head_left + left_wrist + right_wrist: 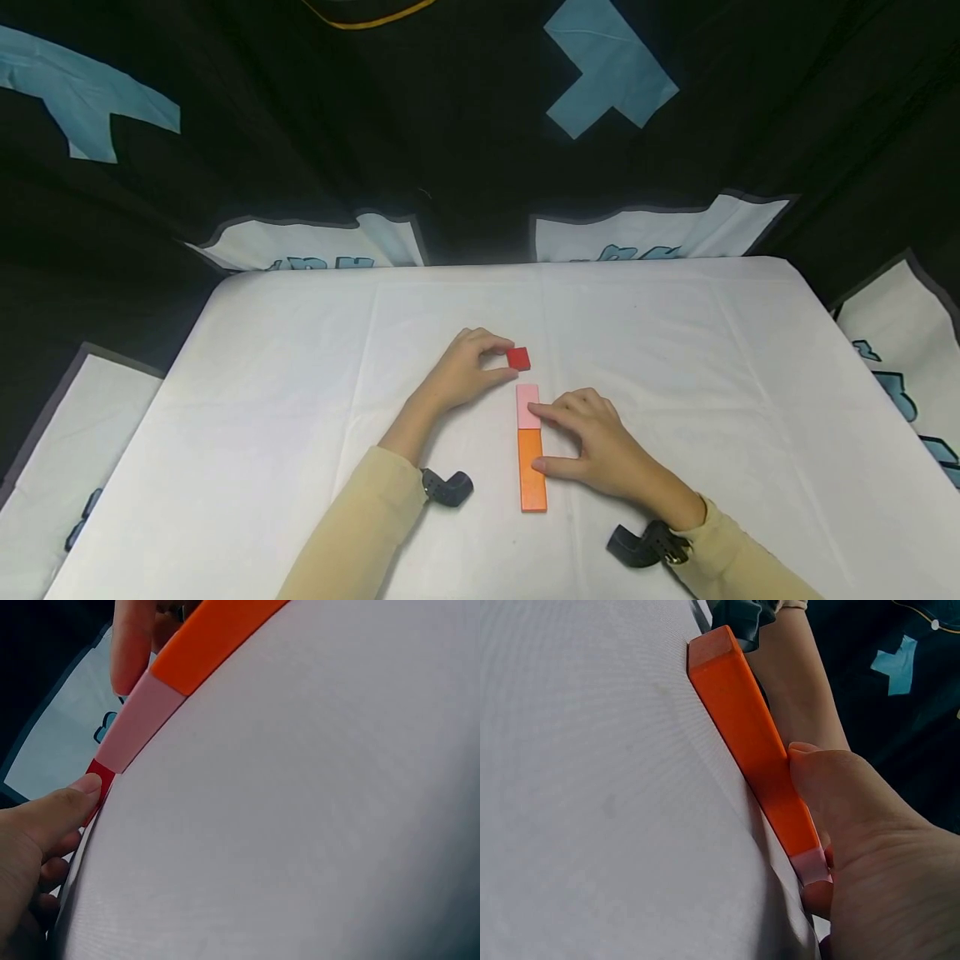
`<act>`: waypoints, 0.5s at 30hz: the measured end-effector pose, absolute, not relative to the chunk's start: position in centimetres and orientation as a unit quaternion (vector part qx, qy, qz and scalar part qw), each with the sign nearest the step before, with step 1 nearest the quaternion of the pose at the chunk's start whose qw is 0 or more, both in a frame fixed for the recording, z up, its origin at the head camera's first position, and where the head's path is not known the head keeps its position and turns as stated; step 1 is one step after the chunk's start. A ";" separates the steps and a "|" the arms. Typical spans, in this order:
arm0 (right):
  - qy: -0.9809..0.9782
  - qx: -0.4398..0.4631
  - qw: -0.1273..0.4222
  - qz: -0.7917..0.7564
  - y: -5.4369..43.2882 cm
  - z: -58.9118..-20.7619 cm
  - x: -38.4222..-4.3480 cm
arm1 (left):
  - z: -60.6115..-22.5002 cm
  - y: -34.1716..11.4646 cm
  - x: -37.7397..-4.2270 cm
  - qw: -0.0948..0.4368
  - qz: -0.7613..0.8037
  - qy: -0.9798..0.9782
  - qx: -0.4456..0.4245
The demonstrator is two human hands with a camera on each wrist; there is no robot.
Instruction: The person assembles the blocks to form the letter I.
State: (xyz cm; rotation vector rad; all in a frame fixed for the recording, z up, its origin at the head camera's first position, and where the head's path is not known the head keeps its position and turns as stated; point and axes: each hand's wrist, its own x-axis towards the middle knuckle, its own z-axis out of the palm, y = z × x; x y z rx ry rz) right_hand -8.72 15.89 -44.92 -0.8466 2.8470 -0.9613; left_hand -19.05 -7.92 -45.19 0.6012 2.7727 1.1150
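A small red block (519,358) is pinched between the thumb and index finger of my left hand (465,367). Just nearer to me, a pink block (527,394) and a longer orange block (532,492) lie end to end in a straight line. In the head view a narrow gap separates red from pink. My right hand (603,450) is on the right side of this line, its index fingertip at the pink block and its thumb against the orange one. The right wrist view shows that thumb (817,769) along the orange block's side.
The blocks lie on a white cloth-covered table (675,350). A dark curtain (465,150) with pale blue shapes hangs behind its far edge. Black wrist mounts (450,488) stick out from both sleeves, low over the cloth.
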 end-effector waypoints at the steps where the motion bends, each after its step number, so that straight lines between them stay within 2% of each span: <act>1: 0.912 -0.271 0.010 -0.307 15.9 -44.9 -8.7 | -45.2 -7.9 -19.0 0.047 0.366 0.909 0.196; 15: 0.911 -0.272 0.006 -0.309 15.9 -44.9 -8.7 | -45.0 -7.9 -19.1 0.046 0.367 0.909 0.193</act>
